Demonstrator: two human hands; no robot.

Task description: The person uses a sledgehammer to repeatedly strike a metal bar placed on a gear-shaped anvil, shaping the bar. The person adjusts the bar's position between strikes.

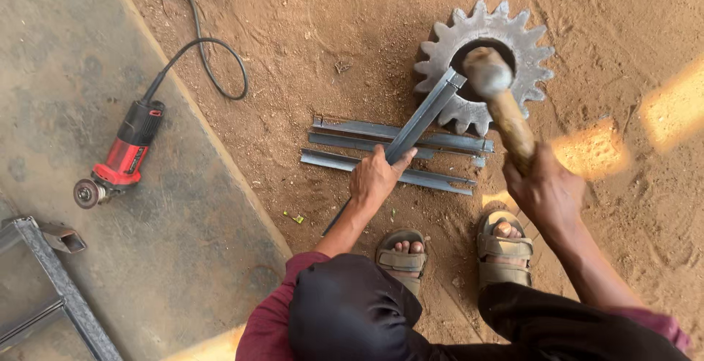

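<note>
My left hand (375,178) grips a long grey steel angle strip (424,115) that slants up to the right, its far end resting on the rim of a large toothed metal gear (513,35) lying flat on the dirt. My right hand (544,189) holds the wooden handle of a hammer (506,108), whose steel head hangs just over the strip's end at the gear's central hole. Three more steel strips (367,145) lie side by side on the ground under the slanted one.
A red and black angle grinder (121,161) with its black cord (209,57) lies on the concrete slab at left. A grey metal frame (51,280) sits at the lower left. My sandalled feet (402,255) stand on the dirt below the strips.
</note>
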